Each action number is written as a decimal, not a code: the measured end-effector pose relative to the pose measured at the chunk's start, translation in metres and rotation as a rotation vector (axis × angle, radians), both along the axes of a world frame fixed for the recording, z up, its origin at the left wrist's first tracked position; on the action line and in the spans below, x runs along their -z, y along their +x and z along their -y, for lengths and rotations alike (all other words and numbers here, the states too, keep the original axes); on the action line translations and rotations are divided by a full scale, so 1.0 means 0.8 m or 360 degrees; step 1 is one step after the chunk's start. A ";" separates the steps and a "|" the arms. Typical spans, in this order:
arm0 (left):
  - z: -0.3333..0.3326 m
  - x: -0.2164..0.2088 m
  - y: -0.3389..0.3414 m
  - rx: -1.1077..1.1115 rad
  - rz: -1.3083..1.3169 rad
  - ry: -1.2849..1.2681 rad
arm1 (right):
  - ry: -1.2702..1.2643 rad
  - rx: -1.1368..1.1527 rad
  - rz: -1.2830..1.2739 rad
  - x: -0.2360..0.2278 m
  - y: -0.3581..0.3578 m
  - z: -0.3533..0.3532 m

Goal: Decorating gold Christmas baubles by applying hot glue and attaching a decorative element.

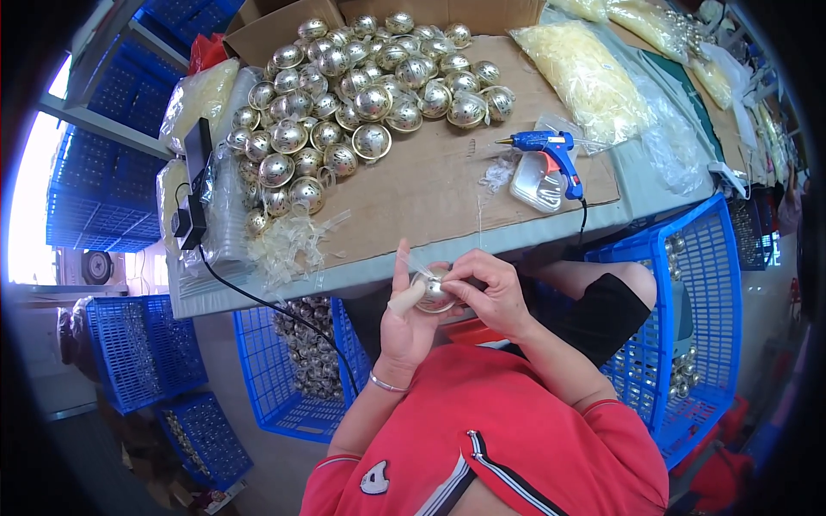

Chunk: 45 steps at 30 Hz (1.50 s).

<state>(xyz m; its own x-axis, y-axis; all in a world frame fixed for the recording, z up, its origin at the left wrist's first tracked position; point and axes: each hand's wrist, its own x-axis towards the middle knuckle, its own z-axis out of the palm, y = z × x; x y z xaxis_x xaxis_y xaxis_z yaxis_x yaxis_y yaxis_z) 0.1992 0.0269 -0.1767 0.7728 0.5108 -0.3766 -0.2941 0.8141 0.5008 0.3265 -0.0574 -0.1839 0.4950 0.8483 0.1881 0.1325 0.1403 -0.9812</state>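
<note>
Just past the table's front edge, my left hand [408, 328] cradles a shiny gold ball ornament [434, 297]. Its index finger points up, and a pale covering wraps the thumb. The fingertips of my right hand [496, 297] are pinched together on the top of the same ball. A strip of clear ribbon [420, 263] rises from the ball between the two hands. Whether the right fingertips grip the ribbon or only press the ball is hidden. A heap of similar gold balls [372, 103] with dark patterns lies on a cardboard sheet [430, 202].
A blue glue gun [555, 153] rests by a clear plastic tray [538, 185] at the right. Cut ribbon strips [288, 245] lie at the table's left front. A black cable [258, 303] hangs from a power strip [191, 219]. Blue baskets [701, 318] stand on both sides.
</note>
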 end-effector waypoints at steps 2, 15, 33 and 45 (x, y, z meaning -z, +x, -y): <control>-0.001 0.006 0.001 -0.0001 0.0022 0.0050 | -0.0058 -0.0014 -0.0191 -0.007 -0.006 0.000; -0.012 0.016 0.003 -0.0323 -0.0260 0.0645 | -0.0459 0.1323 0.0810 -0.036 0.132 0.031; -0.045 0.039 -0.017 -0.0398 -0.0253 0.0662 | -0.0457 -0.0374 -0.0934 -0.057 0.062 0.034; -0.043 0.029 -0.008 -0.0495 -0.0499 0.0909 | -0.0702 -0.0354 -0.0335 -0.045 0.003 0.020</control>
<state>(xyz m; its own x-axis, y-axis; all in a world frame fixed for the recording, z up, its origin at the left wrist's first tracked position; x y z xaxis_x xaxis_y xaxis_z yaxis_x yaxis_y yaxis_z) 0.1927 0.0615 -0.2001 0.4588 0.8730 -0.1653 -0.2426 0.3020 0.9219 0.3291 -0.0732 -0.1482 0.2827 0.9131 -0.2937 -0.0597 -0.2888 -0.9555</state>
